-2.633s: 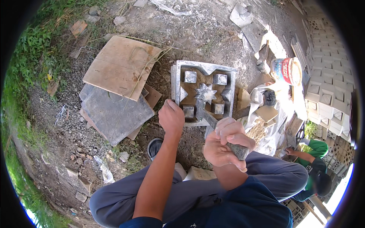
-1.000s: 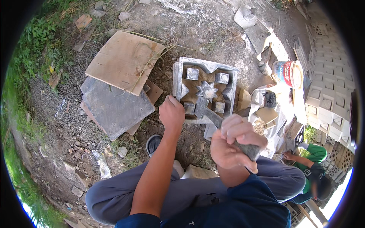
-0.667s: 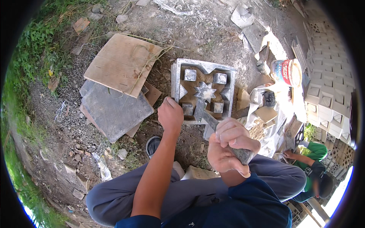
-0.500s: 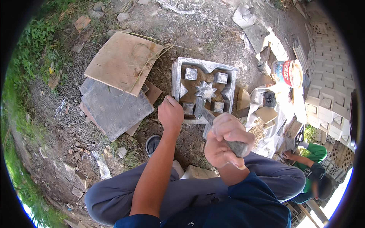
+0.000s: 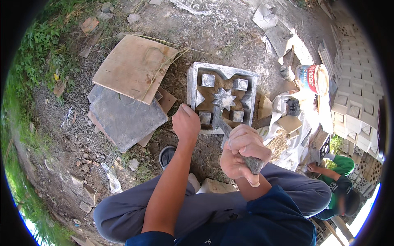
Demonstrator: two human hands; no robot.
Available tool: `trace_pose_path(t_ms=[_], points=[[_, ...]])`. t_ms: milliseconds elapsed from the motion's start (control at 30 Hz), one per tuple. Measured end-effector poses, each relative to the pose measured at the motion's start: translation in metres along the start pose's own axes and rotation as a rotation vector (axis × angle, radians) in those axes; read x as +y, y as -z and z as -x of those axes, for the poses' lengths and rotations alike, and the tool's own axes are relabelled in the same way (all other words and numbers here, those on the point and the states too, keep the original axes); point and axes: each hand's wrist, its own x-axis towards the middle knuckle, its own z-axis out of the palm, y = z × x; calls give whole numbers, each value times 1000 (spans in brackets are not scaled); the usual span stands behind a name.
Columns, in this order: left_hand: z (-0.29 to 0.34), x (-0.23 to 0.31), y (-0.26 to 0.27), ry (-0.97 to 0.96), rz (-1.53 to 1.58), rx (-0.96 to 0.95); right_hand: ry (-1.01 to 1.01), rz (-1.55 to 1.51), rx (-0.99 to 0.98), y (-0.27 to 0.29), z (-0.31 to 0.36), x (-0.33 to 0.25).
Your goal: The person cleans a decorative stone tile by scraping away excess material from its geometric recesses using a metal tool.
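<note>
On the ground ahead of me lies a square grey metal mould [image 5: 194, 84] with a raised eight-pointed star [image 5: 224, 99] in its middle and small square blocks near its corners. Brownish, sandy material shows around these shapes. My left hand [image 5: 185, 124] is closed at the near left corner of the frame, its fingertips partly hidden. In my right hand [image 5: 245, 153] is a trowel [image 5: 225, 127], the thick, crusted handle wrapped by my fingers. Its narrow blade reaches into the near side of the mould, just below the star.
Left of the mould lie stacked boards [image 5: 127, 119] with a plywood sheet [image 5: 133, 67] on top. To the right are a paint bucket [image 5: 316, 80], a sand heap [image 5: 279, 145] and stacked pale blocks [image 5: 355, 90]. Another person [image 5: 342, 182] crouches at the lower right.
My right hand and the trowel have shifted slightly, with the handle tilted a little differently. My left hand stays at the mould's corner. The whole view has drifted a little.
</note>
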Motion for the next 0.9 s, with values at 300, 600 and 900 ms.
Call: trace_pose_path(t_ms=[300, 600, 900], points=[[1, -4, -2, -14, -20, 27, -153, -191, 12, 5, -8, -7], [3, -5, -2, -12, -15, 25, -146, -261, -112, 13, -19, 4], [3, 4, 2, 33, 13, 27, -224, -355, -138, 11, -30, 21]])
